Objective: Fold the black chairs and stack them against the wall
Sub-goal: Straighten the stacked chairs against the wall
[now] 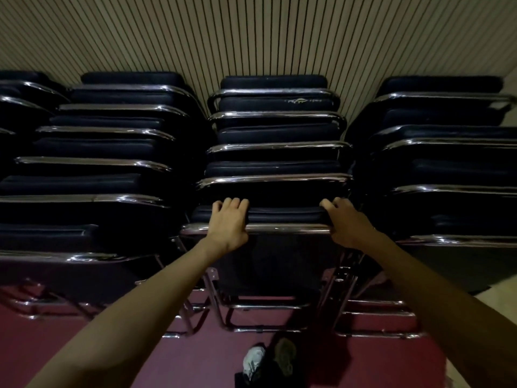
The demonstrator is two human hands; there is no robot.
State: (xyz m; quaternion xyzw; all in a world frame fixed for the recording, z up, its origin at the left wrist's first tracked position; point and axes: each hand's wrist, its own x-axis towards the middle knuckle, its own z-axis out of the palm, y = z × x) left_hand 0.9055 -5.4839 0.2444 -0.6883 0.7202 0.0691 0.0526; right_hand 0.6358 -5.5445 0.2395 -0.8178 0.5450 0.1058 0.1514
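Here, the front folded chair point(285, 217) stands upright at the near end of the middle row of folded black chairs point(275, 130); that row runs back from it to the slatted wall point(251, 35). The left hand point(228, 224) grips the front chair's top edge toward its left end; its fingers point(232, 204) are curled over the black padded back, thumb against the chrome rail point(288, 228). The right hand point(348, 225) grips the same edge at its right end; its fingers are likewise curled over the padding and clamped on it. More folded chairs stand in a left row point(92, 163) and a right row point(447, 163), just beside the front chair. The front chair's chrome legs rest on the dark red floor point(84, 345); two shoes point(268, 359) show on the floor below the chair, near its feet.
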